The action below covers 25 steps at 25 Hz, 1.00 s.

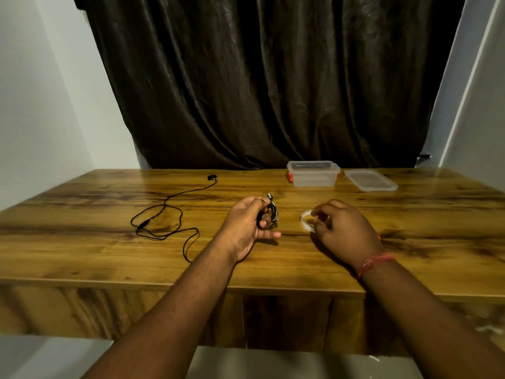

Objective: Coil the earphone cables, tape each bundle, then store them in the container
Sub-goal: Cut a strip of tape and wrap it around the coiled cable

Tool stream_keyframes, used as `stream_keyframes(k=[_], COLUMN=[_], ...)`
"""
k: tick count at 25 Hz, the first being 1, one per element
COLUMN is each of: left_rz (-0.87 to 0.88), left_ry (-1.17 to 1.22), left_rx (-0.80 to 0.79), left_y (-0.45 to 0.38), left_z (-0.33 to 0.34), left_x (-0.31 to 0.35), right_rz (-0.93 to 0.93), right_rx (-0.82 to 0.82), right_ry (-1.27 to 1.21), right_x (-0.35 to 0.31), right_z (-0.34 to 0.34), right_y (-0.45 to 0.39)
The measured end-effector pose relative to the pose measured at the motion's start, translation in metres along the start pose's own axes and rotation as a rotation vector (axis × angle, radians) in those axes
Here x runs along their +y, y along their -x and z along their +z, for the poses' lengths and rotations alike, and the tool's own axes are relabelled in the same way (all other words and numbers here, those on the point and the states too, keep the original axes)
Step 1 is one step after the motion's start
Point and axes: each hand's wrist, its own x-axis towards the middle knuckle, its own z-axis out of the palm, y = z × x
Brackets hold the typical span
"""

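The left hand (247,222) has its grip closed around a coiled earphone bundle (269,214), held upright above the desk (82,242). Just to its right, the right hand (341,228) pinches the tape roll (306,218) (clear, partly hidden); the open container (313,173) waits far right.

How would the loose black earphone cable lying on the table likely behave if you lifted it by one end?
The loose earphone cable lies in slack, irregular loops, so it is probably floppy and would dangle. It looks thin, so likely very light. Its crossing loops may well snag or tangle.
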Motion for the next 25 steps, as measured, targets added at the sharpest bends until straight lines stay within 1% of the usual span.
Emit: stream_keyframes(k=[2,5,7,10,15,17,21,25], left_rz=[-0.003,-0.029,-0.040,-0.038,-0.026,-0.020,-0.018,-0.020], left_ry=[-0.038,-0.104,-0.154,-0.204,-0.265,-0.265,-0.282,-0.302], left_rx=[-0.047,-0.155,-0.239,-0.327,-0.351,-0.335,-0.320,-0.323], left_y=[0.001,0.002,0.003,0.004,0.004,0.003,0.003,0.003], left_z=[0.001,0.003,0.004,0.004,0.007,0.006,0.006,0.006], left_x=[-0.001,-0.004,-0.006,-0.009,-0.012,-0.011,-0.011,-0.013], right_rz=[-0.129,-0.293,-0.339,-0.357,-0.256,-0.211,-0.077,-0.020], right_rx=[0.074,0.055,0.056,0.045,-0.009,-0.060,-0.190,-0.178], right_ry=[-0.121,-0.192,-0.194,-0.255,-0.501,-0.593,-0.897,-0.971], right_x=[-0.007,-0.016,-0.017,-0.018,-0.014,-0.012,-0.008,-0.012], right_z=[0.000,0.003,0.005,0.008,0.007,0.007,0.009,0.004], right_y=[0.000,0.003,0.003,0.001,0.000,-0.001,0.001,0.002])
